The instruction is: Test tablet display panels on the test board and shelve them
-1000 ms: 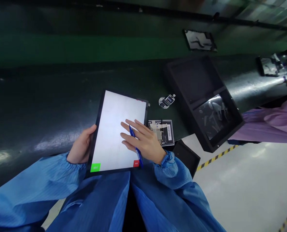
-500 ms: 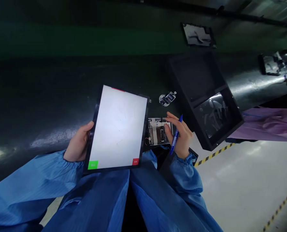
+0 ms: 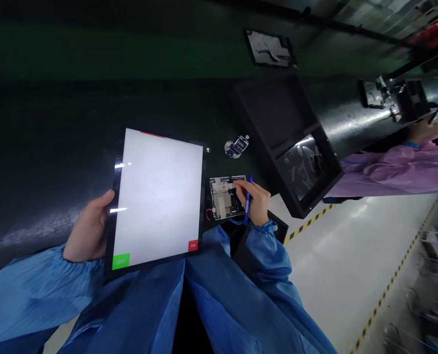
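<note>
My left hand (image 3: 89, 227) grips the lower left edge of a black-framed tablet (image 3: 156, 196), whose white screen shows a green button and a red button in its bottom corners. My right hand (image 3: 255, 202) holds a blue pen (image 3: 247, 206) upright in its fingers. Its fingertips rest at the right edge of a circuit board (image 3: 222, 197) with beige tape strips and a thin red wire. The board lies just beyond the tablet's right side, and the hand hides part of it.
A small metal device (image 3: 237, 146) lies beyond the board. A black divided tray (image 3: 289, 142) stands to the right, and a black case (image 3: 268, 236) lies below my right hand. A co-worker's pink sleeve (image 3: 392, 172) is at the right. Yellow-black tape (image 3: 307, 223) marks the pale floor.
My view has swung, shifting everything left. My right hand has moved from above the tablet to the board, and the tablet has come closer. A co-worker's hand has appeared at the upper right.
</note>
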Demonstrator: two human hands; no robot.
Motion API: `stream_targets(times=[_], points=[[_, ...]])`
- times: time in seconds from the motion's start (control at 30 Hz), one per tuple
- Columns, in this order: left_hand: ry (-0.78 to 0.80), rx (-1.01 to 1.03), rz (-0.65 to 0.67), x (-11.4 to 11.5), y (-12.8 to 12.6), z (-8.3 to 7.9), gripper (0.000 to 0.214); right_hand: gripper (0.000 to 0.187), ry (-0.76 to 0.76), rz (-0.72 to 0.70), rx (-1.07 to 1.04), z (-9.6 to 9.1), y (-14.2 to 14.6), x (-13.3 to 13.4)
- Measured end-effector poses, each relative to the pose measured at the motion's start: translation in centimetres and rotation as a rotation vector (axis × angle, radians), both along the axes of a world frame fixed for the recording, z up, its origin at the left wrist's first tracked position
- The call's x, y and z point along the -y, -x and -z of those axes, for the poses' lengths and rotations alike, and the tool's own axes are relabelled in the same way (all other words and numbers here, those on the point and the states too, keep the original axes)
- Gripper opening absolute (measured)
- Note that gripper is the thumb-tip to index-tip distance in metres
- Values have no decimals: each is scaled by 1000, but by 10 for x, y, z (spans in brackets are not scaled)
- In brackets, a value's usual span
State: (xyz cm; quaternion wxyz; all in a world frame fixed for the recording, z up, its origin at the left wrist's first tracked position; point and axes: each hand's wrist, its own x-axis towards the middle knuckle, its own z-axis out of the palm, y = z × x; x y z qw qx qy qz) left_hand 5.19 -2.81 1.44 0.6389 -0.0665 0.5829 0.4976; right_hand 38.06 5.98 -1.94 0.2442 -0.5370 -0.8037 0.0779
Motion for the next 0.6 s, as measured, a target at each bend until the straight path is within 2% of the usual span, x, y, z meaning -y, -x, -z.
stream_targets(times=[0.07, 0.13, 0.2, 0.4, 0.53, 0.6], points=[[87, -25, -45, -5, -7, -10, 34, 28, 20, 4, 14, 0, 2, -1], [107, -42, -68, -7, -11, -16, 35, 30, 37, 12, 25, -1, 2, -2], [100, -27, -61, -6, -10, -13, 32, 31, 42, 16, 31, 0, 2, -2], [70, 7, -7, 5, 9, 11, 27, 33, -8, -30, 121, -3, 1, -5], [22, 29, 16, 5, 6, 8, 32, 28, -36, -41, 95, -16, 11, 1], [0, 37, 11, 4, 3, 5, 34, 23, 32, -46, 22, -22, 20, 7]])
